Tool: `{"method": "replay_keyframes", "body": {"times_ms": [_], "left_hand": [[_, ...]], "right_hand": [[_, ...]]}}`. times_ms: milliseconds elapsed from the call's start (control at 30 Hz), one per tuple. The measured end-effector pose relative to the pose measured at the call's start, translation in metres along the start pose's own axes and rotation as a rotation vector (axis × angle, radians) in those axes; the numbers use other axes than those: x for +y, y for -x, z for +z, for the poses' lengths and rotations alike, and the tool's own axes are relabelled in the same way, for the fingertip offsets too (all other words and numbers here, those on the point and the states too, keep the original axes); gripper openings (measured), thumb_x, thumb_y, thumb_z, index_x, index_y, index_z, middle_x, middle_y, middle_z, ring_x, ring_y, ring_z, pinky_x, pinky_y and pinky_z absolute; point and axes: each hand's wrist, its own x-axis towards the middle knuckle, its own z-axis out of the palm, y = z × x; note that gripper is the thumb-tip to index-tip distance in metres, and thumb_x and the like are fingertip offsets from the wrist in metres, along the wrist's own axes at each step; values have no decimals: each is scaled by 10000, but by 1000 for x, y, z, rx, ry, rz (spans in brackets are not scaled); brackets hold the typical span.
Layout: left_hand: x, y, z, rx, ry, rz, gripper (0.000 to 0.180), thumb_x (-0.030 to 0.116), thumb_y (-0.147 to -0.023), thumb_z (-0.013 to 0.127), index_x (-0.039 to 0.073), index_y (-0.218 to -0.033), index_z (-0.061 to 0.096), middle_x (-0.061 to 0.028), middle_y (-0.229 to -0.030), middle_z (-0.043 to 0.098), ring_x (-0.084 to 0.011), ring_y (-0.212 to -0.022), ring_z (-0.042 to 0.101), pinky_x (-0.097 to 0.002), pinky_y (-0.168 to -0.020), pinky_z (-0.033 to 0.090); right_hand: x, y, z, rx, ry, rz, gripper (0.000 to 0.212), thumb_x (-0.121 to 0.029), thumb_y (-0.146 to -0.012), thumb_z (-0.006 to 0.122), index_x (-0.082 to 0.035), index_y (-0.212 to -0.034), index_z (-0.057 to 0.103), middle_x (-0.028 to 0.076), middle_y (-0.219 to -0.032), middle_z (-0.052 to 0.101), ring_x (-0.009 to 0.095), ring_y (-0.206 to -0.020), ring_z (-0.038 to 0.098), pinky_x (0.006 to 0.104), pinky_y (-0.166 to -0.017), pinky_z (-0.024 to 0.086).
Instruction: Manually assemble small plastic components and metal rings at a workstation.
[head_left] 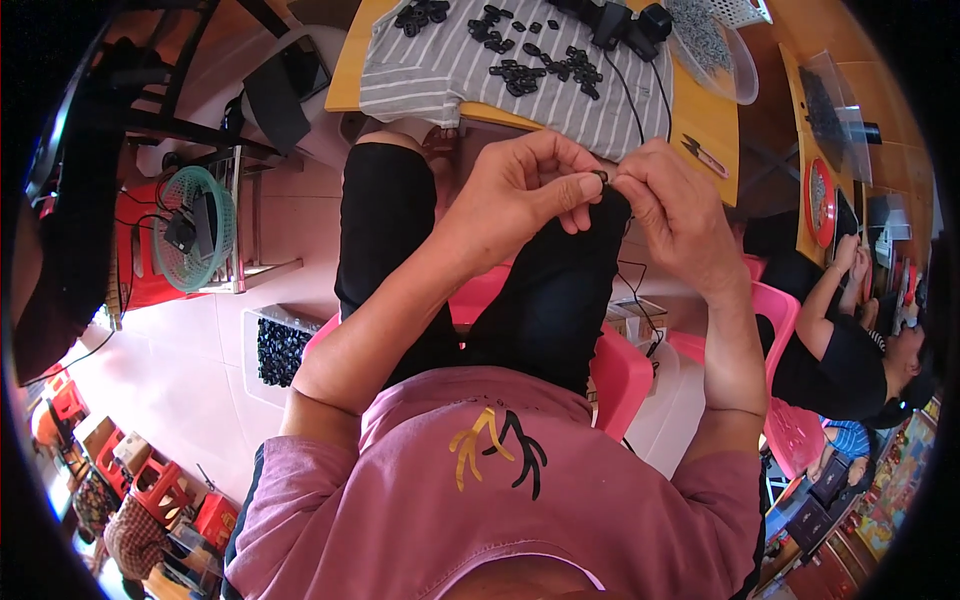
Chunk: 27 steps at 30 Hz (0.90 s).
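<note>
Above my lap, at the table's near edge, both hands meet. My left hand [530, 185] pinches a small black part [601, 175] between thumb and forefinger. Right beside it, my right hand [675, 205] is closed with its fingertips together; what they hold, if anything, is too small to make out. Beyond the hands, several small black pieces [575, 68] lie in loose clusters on a grey striped cloth [415, 75]. Thread snips [706, 157] rest on the wooden table [725, 120] to the right of the cloth.
Black corded devices [625, 25] stand at the cloth's far side, beside a clear tub [745, 75] of small grey parts. A bin of black pieces [283, 350] sits on the floor, left of my pink chair [622, 375]. A green basket [195, 228] stands at left; another person [840, 350] works at right.
</note>
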Motion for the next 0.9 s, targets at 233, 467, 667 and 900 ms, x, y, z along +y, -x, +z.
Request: {"method": "replay_keyframes", "body": {"times_ms": [233,467,667,900], "left_hand": [[-3,-4,2,76,-92,37,155,100,-868,629,-16,-960,581,-55,-733,616,-96,-626,591,-199,-512,461],[-10,-14,-4,76,107,-2,164,117,-877,618,-10,-974,585,-64,-807,632,-111,-637,604,-214,-493,474],[-7,-12,-1,36,190,-32,177,131,-887,603,-3,-1001,581,-67,-815,638,-114,-645,614,-214,-490,477],[-2,-7,4,18,166,5,170,119,-886,602,-6,-998,581,-67,-816,637,-110,-647,612,-208,-492,473]], "right_hand": [[5,2,15,56,-26,80,95,-63,-865,566,3,-868,498,130,-758,492,328,-681,537,383,-582,426],[11,1,15,108,-208,241,71,-67,-889,551,1,-871,541,111,-745,527,263,-656,560,320,-565,422],[3,1,5,149,-329,336,85,-94,-892,573,-9,-894,574,53,-742,565,107,-618,543,240,-542,416],[0,3,-1,127,-307,246,91,-88,-865,613,-8,-889,576,40,-750,559,108,-606,510,219,-543,399]]}}
